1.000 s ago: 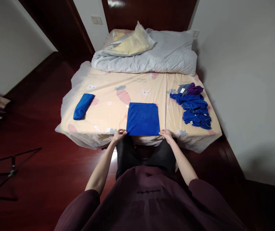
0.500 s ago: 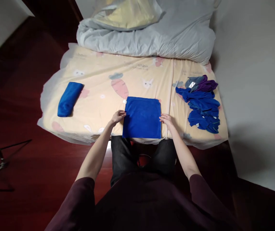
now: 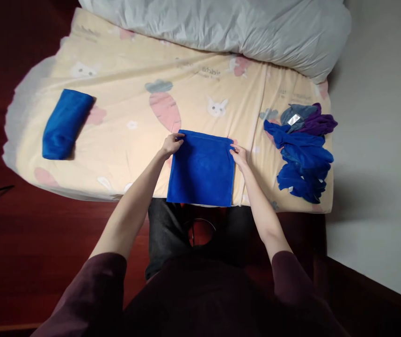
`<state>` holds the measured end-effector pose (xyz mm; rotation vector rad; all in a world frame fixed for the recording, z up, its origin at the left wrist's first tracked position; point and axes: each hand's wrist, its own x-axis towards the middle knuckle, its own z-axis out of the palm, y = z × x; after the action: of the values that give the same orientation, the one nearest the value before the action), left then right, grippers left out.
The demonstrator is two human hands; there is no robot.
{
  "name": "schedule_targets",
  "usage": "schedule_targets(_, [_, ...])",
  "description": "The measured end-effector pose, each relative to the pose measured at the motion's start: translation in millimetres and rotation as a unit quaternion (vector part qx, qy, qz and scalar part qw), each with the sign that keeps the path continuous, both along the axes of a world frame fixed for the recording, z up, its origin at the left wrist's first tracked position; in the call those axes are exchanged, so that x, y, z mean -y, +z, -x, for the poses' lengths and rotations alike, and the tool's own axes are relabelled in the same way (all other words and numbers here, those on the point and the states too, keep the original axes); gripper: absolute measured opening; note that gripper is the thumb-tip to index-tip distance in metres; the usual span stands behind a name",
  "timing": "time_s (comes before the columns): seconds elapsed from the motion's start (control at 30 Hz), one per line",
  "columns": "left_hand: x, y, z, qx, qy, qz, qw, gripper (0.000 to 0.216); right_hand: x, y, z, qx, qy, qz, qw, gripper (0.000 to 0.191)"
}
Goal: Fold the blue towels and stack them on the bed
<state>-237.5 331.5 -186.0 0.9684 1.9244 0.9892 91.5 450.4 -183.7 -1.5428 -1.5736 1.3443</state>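
Observation:
A square blue cloth [image 3: 202,171] lies flat and smooth at the near edge of the bed, its lower edge reaching slightly past the mattress. At its far left corner my left hand [image 3: 172,144] is closed, thumb and fingers pinching the fabric. My right hand [image 3: 239,155] pinches the cloth's right side just below the far right corner. Off to the left rests a rolled or folded blue cloth [image 3: 66,125]. On the right is a crumpled pile of blue cloths [image 3: 303,154], with grey and purple fabric at its far end.
The bed carries a cream sheet [image 3: 123,140] printed with carrots and rabbits. A pale grey quilt [image 3: 228,28] is bunched along the far side. A white wall [image 3: 379,140] stands at the right, and dark red floor [image 3: 46,234] shows at the left.
Both hands have moved from the middle of the cloth's sides up to its far corners and closed on them. The view has tilted down and come closer to the bed.

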Motion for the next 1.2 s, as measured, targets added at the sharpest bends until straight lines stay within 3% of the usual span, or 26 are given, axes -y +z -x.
schedule_targets(0.2, [2,-0.6,11,-0.046,0.011,-0.051,0.998,0.059,-12,-0.3,2,0.009,0.021,-0.073,0.997,0.034])
schedule_targets(0.33, [-6,1.1,19,-0.070,0.007,-0.030,0.997,0.063,-25,-5.7,8,0.016,0.035,-0.108,0.993,0.035])
schedule_targets(0.5, [-21,-1.8,19,-0.151,-0.041,-0.011,0.988,0.054,-36,-26.0,21,0.049,0.028,-0.093,0.994,0.043])
schedule_targets(0.67, [-40,-6.0,30,-0.166,-0.055,-0.025,0.984,0.046,-48,-37.3,26,0.048,-0.006,-0.068,0.997,0.053])
schedule_targets(0.83, [-58,-5.6,48,-0.188,-0.121,0.050,0.973,0.019,-57,-33.6,23,0.031,0.048,-0.004,0.998,0.032])
schedule_targets(0.93, [-64,-0.3,53,-0.200,-0.134,0.084,0.967,0.015,-65,-28.5,19,0.064,0.059,0.012,0.996,0.021])
schedule_targets(1.0, [-66,5.8,49,-0.210,-0.110,0.079,0.968,0.018,-69,-24.4,19,0.094,0.036,-0.015,0.995,0.021])
schedule_targets(1.1, [-58,14.2,27,-0.249,-0.044,0.016,0.967,0.029,-57,-16.8,26,0.142,-0.004,-0.128,0.982,0.029])
schedule_targets(1.2, [-37,13.3,-8,-0.303,-0.054,-0.083,0.948,0.042,-16,-9.1,37,0.213,0.062,-0.260,0.940,0.046])
